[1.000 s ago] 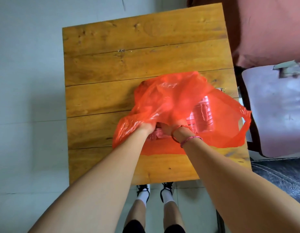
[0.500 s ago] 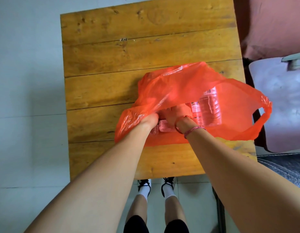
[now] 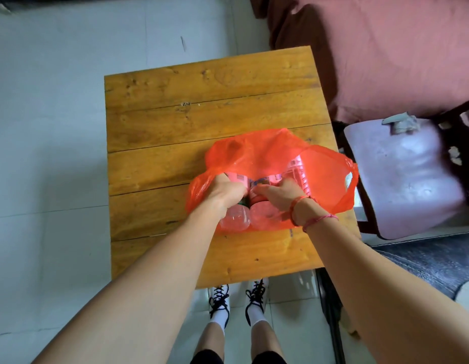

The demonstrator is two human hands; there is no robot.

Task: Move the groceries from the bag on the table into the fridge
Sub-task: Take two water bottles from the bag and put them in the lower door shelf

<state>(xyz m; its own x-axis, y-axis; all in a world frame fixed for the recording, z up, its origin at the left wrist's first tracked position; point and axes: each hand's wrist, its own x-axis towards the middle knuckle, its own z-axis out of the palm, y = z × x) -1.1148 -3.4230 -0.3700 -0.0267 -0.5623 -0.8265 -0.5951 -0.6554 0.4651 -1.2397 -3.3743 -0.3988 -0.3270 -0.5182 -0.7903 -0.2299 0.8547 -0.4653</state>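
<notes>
An orange plastic bag lies on the wooden table, towards its right edge. Clear plastic bottles with pink labels show at its mouth. My left hand is closed around the left bottle, whose base points at me. My right hand grips the bottle beside it. A third bottle lies deeper in the bag, seen through the plastic. No fridge is in view.
A pale purple chair seat stands close to the table's right side, with a pink cloth behind it. A dark mat lies at the lower right. The floor is light tile. My feet are under the table's near edge.
The bag's mouth has been pulled back, so the bottle bases now show. Both hands have closed around bottles. The camera has tilted, and the table sits lower in view.
</notes>
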